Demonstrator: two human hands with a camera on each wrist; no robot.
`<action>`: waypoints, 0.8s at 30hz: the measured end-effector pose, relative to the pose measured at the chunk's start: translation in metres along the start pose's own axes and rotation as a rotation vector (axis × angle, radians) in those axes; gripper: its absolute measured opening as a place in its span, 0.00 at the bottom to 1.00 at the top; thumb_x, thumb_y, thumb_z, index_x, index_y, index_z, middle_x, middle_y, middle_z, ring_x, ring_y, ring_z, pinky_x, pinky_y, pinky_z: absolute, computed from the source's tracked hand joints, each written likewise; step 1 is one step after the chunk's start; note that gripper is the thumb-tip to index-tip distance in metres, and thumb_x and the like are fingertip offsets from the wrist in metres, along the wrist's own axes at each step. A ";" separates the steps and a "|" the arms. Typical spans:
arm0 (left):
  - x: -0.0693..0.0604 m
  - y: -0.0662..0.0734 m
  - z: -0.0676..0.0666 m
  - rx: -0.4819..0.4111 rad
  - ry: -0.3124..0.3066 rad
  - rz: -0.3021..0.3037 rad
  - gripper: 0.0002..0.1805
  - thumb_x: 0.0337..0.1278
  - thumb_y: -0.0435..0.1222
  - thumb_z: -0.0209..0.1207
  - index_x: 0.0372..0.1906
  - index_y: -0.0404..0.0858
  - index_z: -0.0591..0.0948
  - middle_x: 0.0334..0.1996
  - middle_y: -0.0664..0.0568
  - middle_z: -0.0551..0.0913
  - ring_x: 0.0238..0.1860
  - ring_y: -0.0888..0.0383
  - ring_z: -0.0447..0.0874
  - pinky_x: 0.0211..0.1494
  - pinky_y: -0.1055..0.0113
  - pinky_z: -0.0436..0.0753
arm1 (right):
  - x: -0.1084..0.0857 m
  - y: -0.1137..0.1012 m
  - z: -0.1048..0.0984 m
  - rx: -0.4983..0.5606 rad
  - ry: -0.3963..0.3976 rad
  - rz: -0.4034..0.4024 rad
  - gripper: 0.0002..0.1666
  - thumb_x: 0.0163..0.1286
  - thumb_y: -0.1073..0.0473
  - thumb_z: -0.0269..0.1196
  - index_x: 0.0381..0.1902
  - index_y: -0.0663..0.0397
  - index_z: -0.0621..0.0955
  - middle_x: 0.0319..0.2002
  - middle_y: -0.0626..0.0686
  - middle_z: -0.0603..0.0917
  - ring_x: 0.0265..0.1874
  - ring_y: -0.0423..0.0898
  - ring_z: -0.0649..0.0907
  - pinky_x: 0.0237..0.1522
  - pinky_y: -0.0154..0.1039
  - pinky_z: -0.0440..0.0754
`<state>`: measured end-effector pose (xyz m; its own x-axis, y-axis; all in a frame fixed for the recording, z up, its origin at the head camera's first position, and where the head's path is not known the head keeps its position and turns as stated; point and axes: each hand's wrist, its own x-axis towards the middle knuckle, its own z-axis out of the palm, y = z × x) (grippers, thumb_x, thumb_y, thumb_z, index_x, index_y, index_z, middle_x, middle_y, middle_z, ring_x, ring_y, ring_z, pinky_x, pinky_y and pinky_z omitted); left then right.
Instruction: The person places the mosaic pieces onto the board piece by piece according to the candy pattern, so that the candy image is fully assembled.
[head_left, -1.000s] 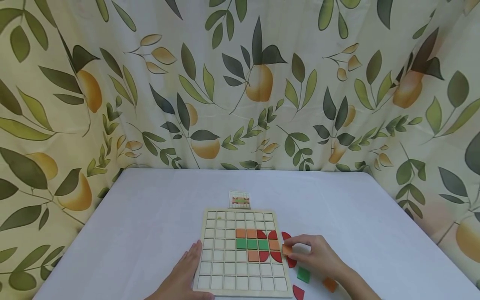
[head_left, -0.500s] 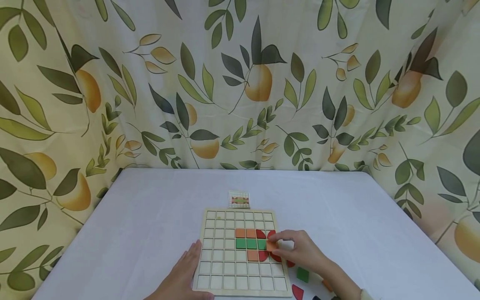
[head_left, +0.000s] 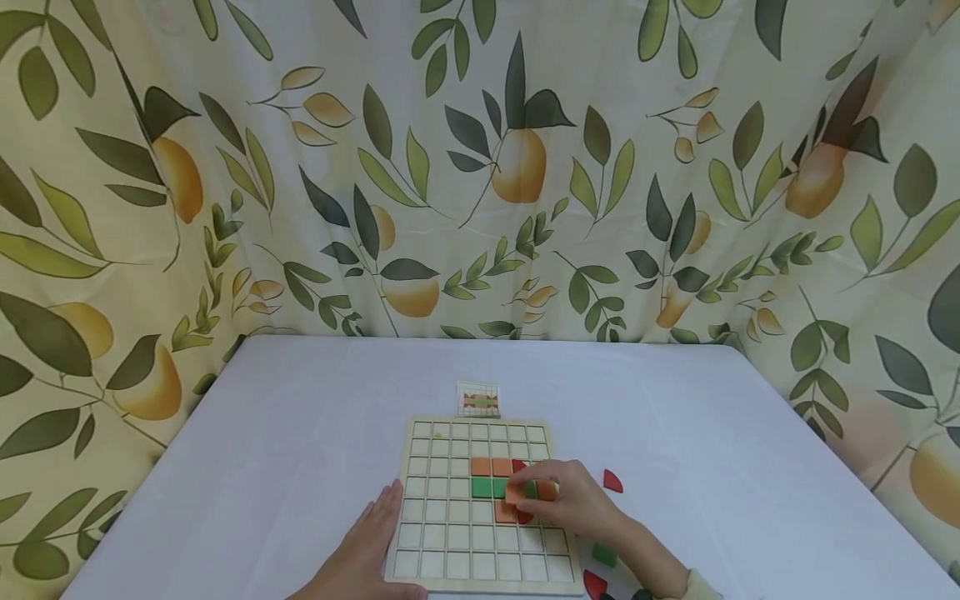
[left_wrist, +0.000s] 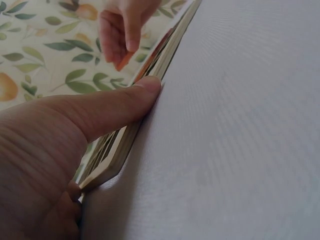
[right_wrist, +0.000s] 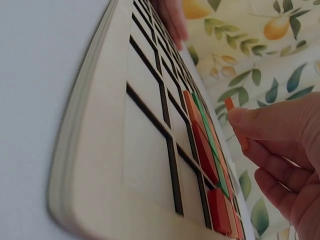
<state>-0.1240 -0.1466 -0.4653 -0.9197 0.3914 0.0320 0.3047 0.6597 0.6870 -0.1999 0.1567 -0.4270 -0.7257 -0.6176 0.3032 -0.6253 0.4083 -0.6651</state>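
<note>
Orange first: I have one orange square tile (head_left: pixel 514 493) pinched in the right hand (head_left: pixel 573 500), thumb against fingers, just above the pale wooden grid board (head_left: pixel 457 537). My left hand (head_left: pixel 360 542) lies fairly straight-fingered along its near left corner. Judging by the small patterned card (head_left: pixel 478 400), we're partway: green squares (head_left: pixel 482 487) sit in cells, while a red quarter-round piece (head_left: pixel 612 481) waits loose alongside.

One left hand (head_left: pixel 362 542) and one right hand (head_left: pixel 572 500) are showing, with one gridded board (head_left: pixel 447 567) and one pattern card (head_left: pixel 478 400). Five orange square tiles (head_left: pixel 481 466), four green square tiles (head_left: pixel 482 487) and at least four red quarter-circle tiles (head_left: pixel 612 481) are showing, some tiles being partly covered.
</note>
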 end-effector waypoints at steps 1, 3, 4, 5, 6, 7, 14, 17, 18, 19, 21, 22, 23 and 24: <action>0.000 0.000 0.000 0.003 0.000 0.000 0.71 0.28 0.66 0.64 0.69 0.25 0.44 0.70 0.36 0.46 0.69 0.42 0.41 0.57 0.88 0.26 | 0.001 0.000 0.002 0.003 -0.002 -0.018 0.14 0.58 0.54 0.66 0.42 0.52 0.84 0.38 0.43 0.84 0.40 0.41 0.81 0.43 0.42 0.79; 0.000 0.000 0.000 0.007 0.003 -0.002 0.71 0.28 0.66 0.64 0.69 0.25 0.44 0.70 0.36 0.47 0.69 0.42 0.41 0.57 0.88 0.26 | 0.004 0.000 0.005 0.002 -0.005 -0.049 0.14 0.58 0.55 0.66 0.42 0.53 0.84 0.38 0.43 0.84 0.40 0.40 0.81 0.43 0.42 0.80; 0.000 0.000 0.000 0.009 0.002 -0.002 0.71 0.28 0.66 0.64 0.69 0.25 0.44 0.70 0.36 0.47 0.69 0.41 0.41 0.57 0.88 0.26 | 0.005 0.000 0.007 0.000 -0.007 -0.059 0.14 0.58 0.56 0.67 0.42 0.54 0.84 0.38 0.44 0.84 0.41 0.40 0.81 0.43 0.42 0.80; 0.000 -0.001 0.000 0.009 0.002 -0.002 0.71 0.28 0.67 0.64 0.69 0.24 0.44 0.70 0.36 0.47 0.69 0.41 0.41 0.57 0.88 0.26 | 0.007 0.000 0.008 0.003 -0.007 -0.069 0.14 0.58 0.57 0.67 0.41 0.54 0.84 0.39 0.44 0.84 0.41 0.40 0.81 0.43 0.42 0.80; 0.000 0.000 0.000 0.008 0.001 -0.001 0.71 0.29 0.66 0.64 0.69 0.24 0.44 0.70 0.36 0.47 0.69 0.41 0.41 0.57 0.88 0.26 | 0.007 0.000 0.009 -0.004 -0.007 -0.078 0.14 0.57 0.57 0.67 0.41 0.55 0.84 0.38 0.44 0.84 0.41 0.40 0.81 0.42 0.42 0.80; 0.000 0.000 0.000 0.006 0.000 -0.001 0.71 0.29 0.66 0.64 0.69 0.24 0.44 0.70 0.36 0.47 0.69 0.41 0.41 0.57 0.88 0.26 | 0.008 0.000 0.010 -0.011 -0.008 -0.086 0.13 0.57 0.58 0.68 0.41 0.55 0.84 0.38 0.44 0.85 0.41 0.40 0.81 0.42 0.42 0.80; 0.000 0.001 -0.001 0.007 -0.006 -0.019 0.71 0.28 0.66 0.64 0.69 0.25 0.44 0.70 0.37 0.46 0.69 0.42 0.41 0.56 0.89 0.26 | 0.014 -0.002 0.020 -0.005 -0.050 -0.099 0.13 0.56 0.58 0.68 0.40 0.53 0.84 0.37 0.43 0.84 0.39 0.38 0.81 0.42 0.36 0.79; 0.000 0.000 0.000 0.008 0.001 -0.003 0.70 0.29 0.66 0.64 0.69 0.25 0.45 0.70 0.36 0.47 0.69 0.41 0.41 0.56 0.88 0.26 | 0.015 -0.004 0.024 0.017 -0.080 -0.064 0.13 0.56 0.58 0.68 0.41 0.52 0.84 0.38 0.42 0.84 0.38 0.38 0.80 0.41 0.34 0.79; 0.000 -0.001 0.000 0.009 0.003 0.004 0.70 0.29 0.66 0.64 0.69 0.24 0.45 0.70 0.36 0.47 0.69 0.41 0.41 0.57 0.88 0.26 | 0.015 -0.005 0.025 0.027 -0.090 -0.036 0.13 0.56 0.58 0.68 0.41 0.52 0.84 0.38 0.42 0.84 0.38 0.38 0.80 0.41 0.34 0.79; 0.000 -0.002 0.001 0.011 0.007 0.012 0.70 0.29 0.66 0.64 0.69 0.24 0.45 0.69 0.36 0.47 0.69 0.41 0.42 0.57 0.88 0.27 | 0.015 -0.006 0.026 0.034 -0.098 -0.011 0.13 0.56 0.57 0.68 0.41 0.51 0.84 0.38 0.42 0.83 0.37 0.38 0.80 0.40 0.33 0.79; 0.000 -0.003 0.001 0.019 0.014 0.026 0.70 0.29 0.66 0.64 0.68 0.24 0.45 0.69 0.36 0.48 0.69 0.40 0.42 0.57 0.88 0.27 | 0.015 -0.008 0.027 0.040 -0.112 0.040 0.13 0.57 0.56 0.68 0.41 0.50 0.84 0.38 0.41 0.83 0.37 0.37 0.79 0.39 0.33 0.78; 0.000 -0.003 0.002 0.022 0.016 0.030 0.70 0.29 0.66 0.64 0.68 0.24 0.46 0.69 0.35 0.48 0.69 0.40 0.42 0.57 0.88 0.27 | 0.015 -0.009 0.027 0.041 -0.116 0.054 0.13 0.57 0.56 0.68 0.41 0.50 0.84 0.37 0.40 0.83 0.36 0.37 0.79 0.39 0.32 0.78; 0.000 -0.003 0.002 0.025 0.018 0.032 0.70 0.30 0.66 0.64 0.68 0.23 0.46 0.69 0.35 0.48 0.69 0.40 0.42 0.57 0.88 0.27 | 0.015 -0.009 0.028 0.036 -0.117 0.062 0.13 0.57 0.56 0.68 0.41 0.50 0.84 0.37 0.40 0.83 0.36 0.37 0.78 0.39 0.32 0.78; 0.000 -0.003 0.001 0.026 0.019 0.033 0.69 0.30 0.66 0.64 0.68 0.23 0.46 0.69 0.35 0.48 0.69 0.40 0.43 0.57 0.88 0.27 | 0.015 -0.009 0.028 0.031 -0.117 0.065 0.13 0.56 0.56 0.68 0.41 0.50 0.84 0.37 0.40 0.83 0.36 0.37 0.78 0.38 0.32 0.78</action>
<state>-0.1247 -0.1475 -0.4684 -0.9134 0.4012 0.0686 0.3412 0.6628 0.6665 -0.1971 0.1251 -0.4353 -0.7246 -0.6657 0.1784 -0.5678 0.4299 -0.7020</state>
